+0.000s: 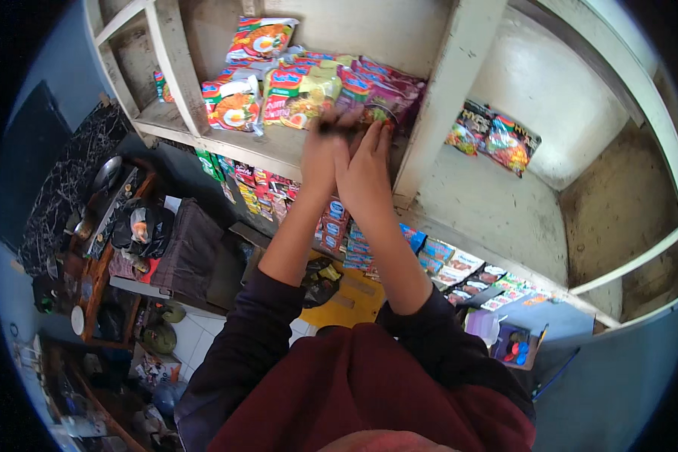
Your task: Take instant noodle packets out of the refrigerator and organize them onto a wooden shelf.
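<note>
My left hand point(320, 155) and my right hand point(364, 169) meet in front of a purple instant noodle packet point(389, 100) on a wooden shelf point(260, 148). The right fingertips touch the lower front of that packet; whether they grip it is hidden. Motion blurs the left fingers, and a dark patch by them cannot be made out. Just left of the hands lean yellow-green noodle packets point(299, 96). Farther left are white-and-red noodle packets point(231, 104), with another such packet point(263, 38) on top of the pile.
An upright post point(449, 101) divides the shelf; beyond it lie black noodle packets point(494, 135). Strips of sachets point(333, 223) hang below the front edge. To the left stands a cluttered wooden table point(99, 271). A yellow board point(359, 294) and a black plastic bag point(322, 285) are lower down.
</note>
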Demonstrator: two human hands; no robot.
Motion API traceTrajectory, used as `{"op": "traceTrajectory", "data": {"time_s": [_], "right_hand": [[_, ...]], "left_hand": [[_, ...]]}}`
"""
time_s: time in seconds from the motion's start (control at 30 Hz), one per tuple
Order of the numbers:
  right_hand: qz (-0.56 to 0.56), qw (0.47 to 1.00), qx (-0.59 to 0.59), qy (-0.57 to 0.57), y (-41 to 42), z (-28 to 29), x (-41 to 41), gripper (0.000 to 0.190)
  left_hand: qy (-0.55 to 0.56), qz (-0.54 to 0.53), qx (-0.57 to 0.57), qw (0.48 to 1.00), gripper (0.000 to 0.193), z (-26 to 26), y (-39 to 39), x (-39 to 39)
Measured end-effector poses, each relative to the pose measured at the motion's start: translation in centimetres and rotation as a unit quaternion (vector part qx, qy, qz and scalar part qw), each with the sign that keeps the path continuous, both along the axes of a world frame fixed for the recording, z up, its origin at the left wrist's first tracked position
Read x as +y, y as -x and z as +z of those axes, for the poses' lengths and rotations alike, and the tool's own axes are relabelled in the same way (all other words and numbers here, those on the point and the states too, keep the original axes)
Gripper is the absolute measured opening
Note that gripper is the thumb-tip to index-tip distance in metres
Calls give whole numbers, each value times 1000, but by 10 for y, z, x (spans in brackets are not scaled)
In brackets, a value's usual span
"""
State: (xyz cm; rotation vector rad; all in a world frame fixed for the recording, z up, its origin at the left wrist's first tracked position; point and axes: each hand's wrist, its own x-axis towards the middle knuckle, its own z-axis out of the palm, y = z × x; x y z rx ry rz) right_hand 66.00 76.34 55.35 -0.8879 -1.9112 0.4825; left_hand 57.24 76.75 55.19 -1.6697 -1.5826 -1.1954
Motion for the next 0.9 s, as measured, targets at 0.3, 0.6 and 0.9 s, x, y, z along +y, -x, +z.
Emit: {"op": "traceTrajectory", "data": {"time_s": [0.3, 0.6, 0.9], "right_hand": [[-188, 929, -33, -318, -204, -50, -14, 33], [-392, 786, -89, -470, -300, -114, 58, 45], [-411, 720, 21, -558, -289, -97, 72, 48]], "left_hand": [[-154, -50, -155, 975, 51, -63, -64, -17], [-149, 71, -60, 984, 53, -85, -76, -7], [-236, 92, 49, 966, 50, -76, -71, -4]]}}
